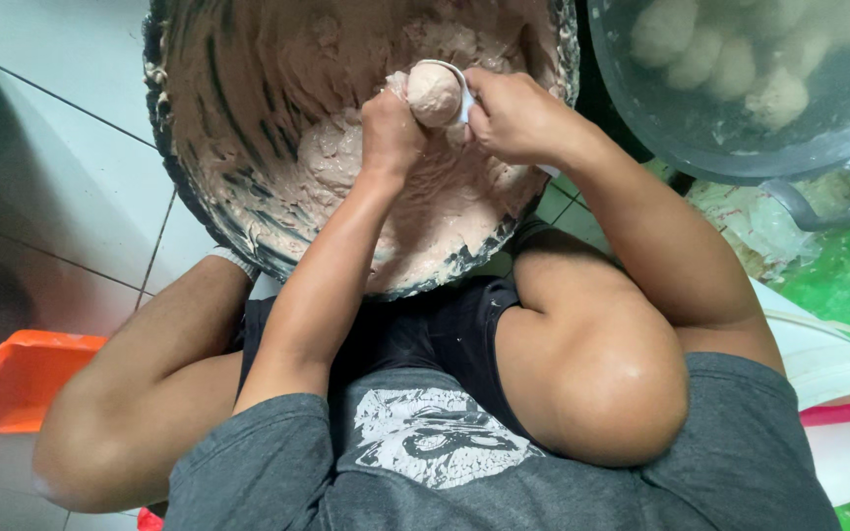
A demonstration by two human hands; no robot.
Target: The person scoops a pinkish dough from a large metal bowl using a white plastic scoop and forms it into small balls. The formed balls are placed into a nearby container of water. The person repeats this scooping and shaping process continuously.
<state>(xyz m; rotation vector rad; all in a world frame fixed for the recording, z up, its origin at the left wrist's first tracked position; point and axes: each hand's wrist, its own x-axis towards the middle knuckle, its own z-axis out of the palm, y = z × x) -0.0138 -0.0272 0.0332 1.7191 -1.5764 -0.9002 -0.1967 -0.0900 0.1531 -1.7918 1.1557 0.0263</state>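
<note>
A big dark bowl [181, 167] filled with pinkish-beige paste [425, 211] rests between my knees. Over it, my left hand [391, 133] is closed in a fist around some paste, and a round ball of paste [434, 94] bulges out of the top of the fist. My right hand [514, 113] grips a white spoon [456, 84] whose bowl cups the far side of that ball. Both hands touch at the ball, above the right half of the bowl.
A grey metal pot [838, 138] with a loop handle stands at the upper right, holding water and several pale formed balls [740, 59]. An orange plastic container [27, 379] sits on the white tiled floor at left. White and pink plastic lies at the right edge.
</note>
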